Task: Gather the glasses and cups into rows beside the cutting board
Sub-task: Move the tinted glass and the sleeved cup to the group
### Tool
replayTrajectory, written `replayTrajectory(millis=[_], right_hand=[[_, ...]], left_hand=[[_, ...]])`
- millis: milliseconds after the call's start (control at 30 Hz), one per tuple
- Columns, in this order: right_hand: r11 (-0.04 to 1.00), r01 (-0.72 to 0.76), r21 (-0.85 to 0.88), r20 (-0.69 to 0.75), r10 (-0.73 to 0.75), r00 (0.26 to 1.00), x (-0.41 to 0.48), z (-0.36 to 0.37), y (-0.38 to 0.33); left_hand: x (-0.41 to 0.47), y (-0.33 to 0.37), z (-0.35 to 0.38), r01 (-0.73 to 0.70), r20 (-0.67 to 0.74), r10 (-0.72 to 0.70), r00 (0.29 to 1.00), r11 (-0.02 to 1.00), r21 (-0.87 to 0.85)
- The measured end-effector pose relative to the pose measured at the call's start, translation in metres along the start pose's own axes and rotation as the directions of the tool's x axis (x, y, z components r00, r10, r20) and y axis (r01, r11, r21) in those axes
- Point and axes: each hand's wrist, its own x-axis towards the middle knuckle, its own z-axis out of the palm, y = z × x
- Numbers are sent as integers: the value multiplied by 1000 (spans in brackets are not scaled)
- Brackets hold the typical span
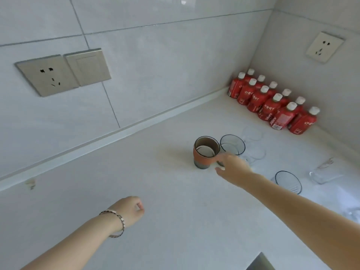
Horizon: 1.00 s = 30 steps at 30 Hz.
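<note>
Two bare hands reach over the white worktop [175, 221]. The right hand [232, 167] stretches forward with its fingers loosely spread, the fingertips touching the near right side of an orange-and-grey ceramic cup with a dark rim [206, 152]; whether they actually grip it cannot be told. The left hand [129, 210], a metal bracelet [116, 223] on its wrist, hovers low and nearer the camera, curled into a loose fist and holding nothing.

That ceramic cup stands upright in the middle of the worktop. Just beside it on the right stands a clear glass tumbler with a dark rim [232, 145], the two rims almost touching. Behind and right of the tumbler are faint clear stemmed glasses [253, 145], hard to make out. A second dark-rimmed clear tumbler [288, 181] stands right of the right forearm, and a clear glass [325, 173] lies on its side further right.

Red plastic bottles with white caps [272, 103] stand in two rows in the far corner against the tiled wall [155, 65], which carries a grey socket and switch plate [62, 72].
</note>
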Motion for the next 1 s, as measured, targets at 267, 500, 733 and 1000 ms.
replayTrajectory(millis=[267,500,733,1000], right_hand=[[998,-44,-33,100,47,994,74,-26,67],[997,-74,16,6,74,997,80,-15,70],[979,-127,162,9,127,992,47,-17,91],[973,-75,219,9,75,997,18,-17,82]], left_hand=[[36,55,-6,26,13,-26,1000,998,-52],[63,98,-14,11,-52,-10,999,1000,17],[120,204,-20,-186,-206,190,960,982,40],[105,193,0,-160,-318,132,939,985,-63]])
